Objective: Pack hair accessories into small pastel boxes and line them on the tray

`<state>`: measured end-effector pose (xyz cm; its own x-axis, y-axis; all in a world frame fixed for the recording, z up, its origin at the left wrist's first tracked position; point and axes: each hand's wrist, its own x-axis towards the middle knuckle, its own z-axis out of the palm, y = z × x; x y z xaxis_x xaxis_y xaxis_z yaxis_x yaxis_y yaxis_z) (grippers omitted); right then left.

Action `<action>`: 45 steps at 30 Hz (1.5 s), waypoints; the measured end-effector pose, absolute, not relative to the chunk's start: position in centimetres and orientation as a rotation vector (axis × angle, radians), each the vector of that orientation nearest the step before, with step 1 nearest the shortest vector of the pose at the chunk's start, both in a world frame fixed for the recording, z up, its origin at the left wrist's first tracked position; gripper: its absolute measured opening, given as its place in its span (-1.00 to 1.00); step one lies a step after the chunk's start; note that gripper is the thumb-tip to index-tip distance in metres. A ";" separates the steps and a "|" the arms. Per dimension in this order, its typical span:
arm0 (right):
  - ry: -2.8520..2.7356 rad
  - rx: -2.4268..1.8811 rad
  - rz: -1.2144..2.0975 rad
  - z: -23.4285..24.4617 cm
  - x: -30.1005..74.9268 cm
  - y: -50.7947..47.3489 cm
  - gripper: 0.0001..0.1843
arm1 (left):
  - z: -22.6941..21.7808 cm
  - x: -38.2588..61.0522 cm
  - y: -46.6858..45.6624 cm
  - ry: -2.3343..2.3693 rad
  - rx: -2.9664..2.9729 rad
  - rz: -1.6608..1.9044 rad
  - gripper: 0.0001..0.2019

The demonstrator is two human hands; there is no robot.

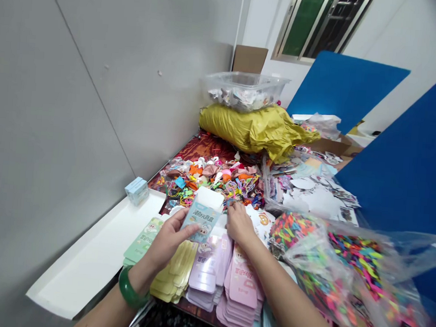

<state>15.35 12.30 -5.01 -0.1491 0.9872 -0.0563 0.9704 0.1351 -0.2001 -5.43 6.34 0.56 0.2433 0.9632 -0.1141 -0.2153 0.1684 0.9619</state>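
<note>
Near edge: left hand (167,242) curled, pinching a light, stiff, slick pale-blue printed card (201,222) by its edge above lilac card stacks (206,277); right hand (239,225) half-closed against a white printed card (262,221). Best held by edges.

1 pale-blue printed card (201,222) with a white hanger tab sits tilted in the left hand (167,242). The right hand (239,224) rests just beside it, at the upper ends of the stacks. Lilac cards (203,274), pink cards (242,289) and yellow cards (173,275) lie in overlapping fanned stacks below; 1 green card (143,239) lies at left.
</note>
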 end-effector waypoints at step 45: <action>-1.511 -1.824 0.695 -3.3 22.5 13.5 -0.76 | -0.2 -5.1 6.6 0.977 1.103 1.042 -0.64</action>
